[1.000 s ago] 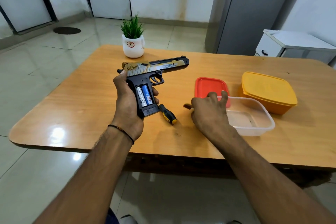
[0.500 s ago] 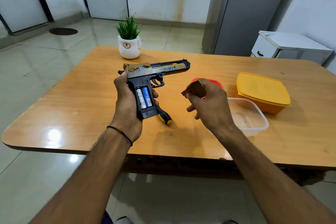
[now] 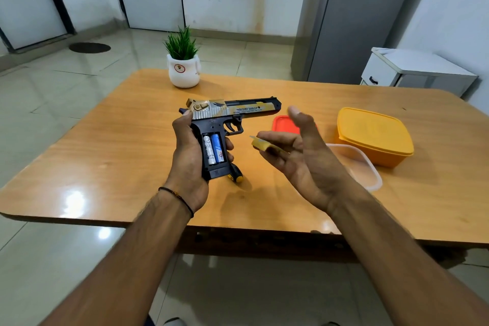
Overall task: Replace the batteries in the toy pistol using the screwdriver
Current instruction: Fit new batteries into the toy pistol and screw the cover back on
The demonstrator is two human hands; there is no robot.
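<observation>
My left hand point(image 3: 185, 161) grips the handle of the black and gold toy pistol point(image 3: 232, 110), barrel pointing right, above the table. The battery bay in the grip is open and shows a white and a blue battery point(image 3: 213, 148) side by side. My right hand point(image 3: 307, 164) is turned palm up to the right of the pistol, thumb raised, and pinches the small yellowish battery cover point(image 3: 260, 145) between its fingers. The screwdriver point(image 3: 235, 174), black and yellow handle, lies on the table just under the pistol's grip, mostly hidden by it.
The wooden table point(image 3: 105, 167) carries a red lid point(image 3: 284, 124), a clear open container point(image 3: 365, 167) and a closed yellow box point(image 3: 373, 135) on the right. A potted plant point(image 3: 183, 66) stands at the far edge. A white cabinet point(image 3: 412, 69) stands beyond the table.
My right hand picked the battery cover up off the table beside the red lid, lifted it and turned palm up near the pistol. The left hand kept holding the pistol.
</observation>
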